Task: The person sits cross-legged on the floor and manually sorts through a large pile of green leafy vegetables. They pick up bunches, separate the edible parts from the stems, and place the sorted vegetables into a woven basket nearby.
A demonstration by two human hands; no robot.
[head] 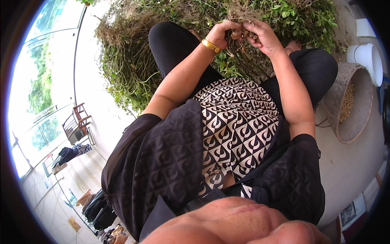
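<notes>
My left hand [220, 34], with a gold bracelet [210, 46] on its wrist, grips a pulled peanut plant [243, 14] at its dry roots. From the other side my right hand [264, 36] holds the same root clump, with its fingers around some brown peanut pods [253, 37]. The two hands nearly meet above the space between my bent knees. Roots stick up beyond the fingers, and stems seem to hang below them. Some fingertips are hidden behind the clump.
Heaped peanut plants lie at the left [131, 58] and the far right [304, 21]. Beside my right knee, a tilted woven basket [361, 122] contains loose peanuts [347, 102]. White buckets [359, 56] stand beyond it. Wooden chairs [76, 122] are off to the left, near glass panes.
</notes>
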